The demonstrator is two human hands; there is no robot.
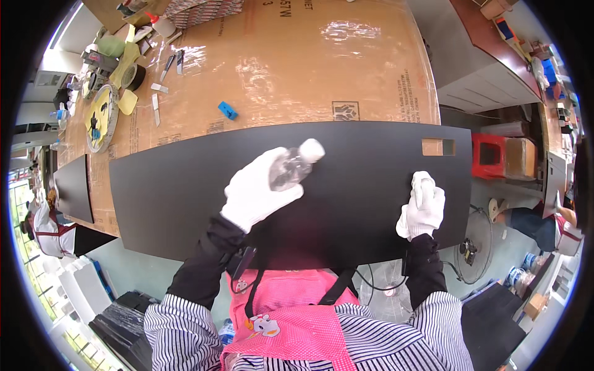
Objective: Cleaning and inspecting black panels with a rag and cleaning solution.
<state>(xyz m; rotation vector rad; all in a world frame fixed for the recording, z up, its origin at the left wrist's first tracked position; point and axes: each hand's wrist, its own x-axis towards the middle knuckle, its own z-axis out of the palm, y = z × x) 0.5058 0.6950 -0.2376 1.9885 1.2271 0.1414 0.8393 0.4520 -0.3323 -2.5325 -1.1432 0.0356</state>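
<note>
A long black panel (346, 222) lies across the near side of the table, with a rectangular cutout (438, 147) near its far right corner. My left hand (253, 195), in a white glove, is wrapped round a small clear plastic bottle (289, 170). The bottle is tilted over the middle of the panel, its white cap end toward the far right. My right hand (424, 210), also gloved in white, is closed and rests on the panel below the cutout. White bunched material shows at its fingers, hard to tell from the glove; it may be a cloth.
Brown cardboard under clear film covers the table (278, 74). A blue block (228, 110) lies beyond the panel. At the left are blades (156, 110), a tape roll (133, 76), a round tray (113, 127) and a red-tipped bottle (162, 25). A floor fan (473, 247) stands at right. Other people work at both sides.
</note>
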